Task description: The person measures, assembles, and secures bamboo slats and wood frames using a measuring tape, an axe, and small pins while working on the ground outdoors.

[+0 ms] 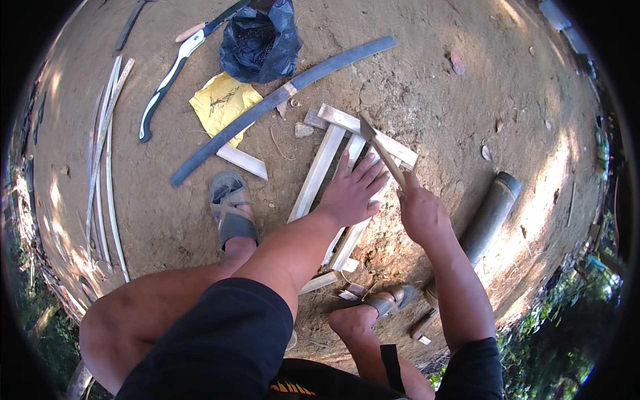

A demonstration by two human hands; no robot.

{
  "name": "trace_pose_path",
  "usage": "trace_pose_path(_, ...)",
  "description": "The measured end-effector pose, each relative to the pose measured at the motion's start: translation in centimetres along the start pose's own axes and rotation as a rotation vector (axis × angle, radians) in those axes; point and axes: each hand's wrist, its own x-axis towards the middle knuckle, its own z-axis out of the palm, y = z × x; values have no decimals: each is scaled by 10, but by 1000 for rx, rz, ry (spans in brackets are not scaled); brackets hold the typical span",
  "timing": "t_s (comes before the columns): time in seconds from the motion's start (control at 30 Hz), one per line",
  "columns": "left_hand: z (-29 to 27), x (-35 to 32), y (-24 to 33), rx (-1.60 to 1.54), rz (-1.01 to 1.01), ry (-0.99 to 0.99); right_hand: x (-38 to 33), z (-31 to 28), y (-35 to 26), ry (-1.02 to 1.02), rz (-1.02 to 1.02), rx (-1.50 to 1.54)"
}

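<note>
A small frame of pale wooden slats (319,170) lies on the ground between my feet, with a crosspiece (393,145) over its far end. My left hand (355,190) lies on the slats, fingers spread and holding nothing. In my right hand (424,212), closed around the wooden handle, is a hammer (367,128). Its dark metal head is over the crosspiece; I cannot tell whether it touches. Part of the frame is hidden under my left hand and forearm.
Beyond the frame lie a long dark curved strip (327,72), a yellow sheet (217,100) with small dark nail-like pieces, and a black plastic bag (260,47). A white-and-black handled saw (163,87) and thin strips (109,153) lie left. A dark pipe (490,217) is right.
</note>
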Motion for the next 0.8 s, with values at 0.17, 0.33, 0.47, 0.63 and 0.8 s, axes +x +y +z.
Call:
trace_pose_path(0.17,6,-2,-4,18,-28,97,-2,-6,-8,314,-171,223)
trace_pose_path(0.33,-3,4,-3,-4,-12,11,4,40,23,184,-74,181)
trace_pose_path(0.47,10,-5,-1,0,-12,128,5,29,18,249,-81,267)
trace_pose_path(0.63,-1,-4,-2,26,-13,23,-5,5,-22,427,-202,334)
trace_pose_path(0.8,-1,4,-2,-128,-23,-24,1,-9,-55,565,-485,261)
